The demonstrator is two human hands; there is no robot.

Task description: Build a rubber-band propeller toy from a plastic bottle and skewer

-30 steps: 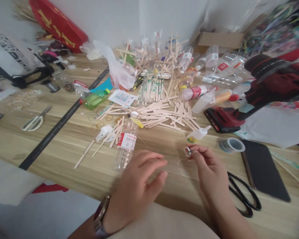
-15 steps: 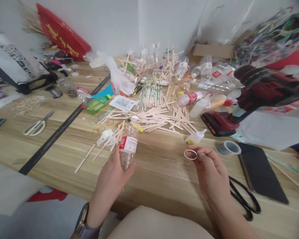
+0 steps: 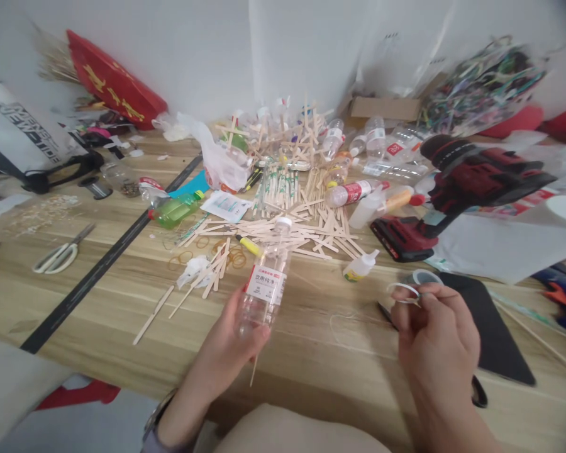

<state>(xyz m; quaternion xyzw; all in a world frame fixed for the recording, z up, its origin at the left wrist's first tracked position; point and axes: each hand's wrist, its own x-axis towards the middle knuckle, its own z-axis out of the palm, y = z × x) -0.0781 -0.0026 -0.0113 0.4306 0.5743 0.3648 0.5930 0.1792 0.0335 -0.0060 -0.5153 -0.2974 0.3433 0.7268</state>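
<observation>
My left hand point(image 3: 231, 352) is wrapped round the lower part of a clear plastic bottle point(image 3: 266, 286) with a white cap and a red-and-white label. The bottle leans slightly right, and a thin stick point(image 3: 253, 371) pokes out below it. My right hand point(image 3: 436, 340) pinches a thin white ring point(image 3: 405, 285) between thumb and fingers, apart from the bottle. Black-handled scissors point(image 3: 479, 393) lie mostly hidden under that hand. Just beyond it are a roll of tape point(image 3: 424, 277) and a small white glue bottle point(image 3: 360, 266). A black phone point(image 3: 504, 343) lies to its right.
Wooden craft sticks point(image 3: 306, 236) are heaped mid-table, with plastic bottles behind. A red cordless drill point(image 3: 471, 189) stands at the right. White-handled scissors point(image 3: 61, 255) and a green bottle point(image 3: 177, 211) lie left. A dark strip point(image 3: 108, 258) crosses the tabletop.
The bottle has moved right and its label has turned, with my left hand now closed further round it. My right hand has shifted right with the ring, covering most of the black scissors.
</observation>
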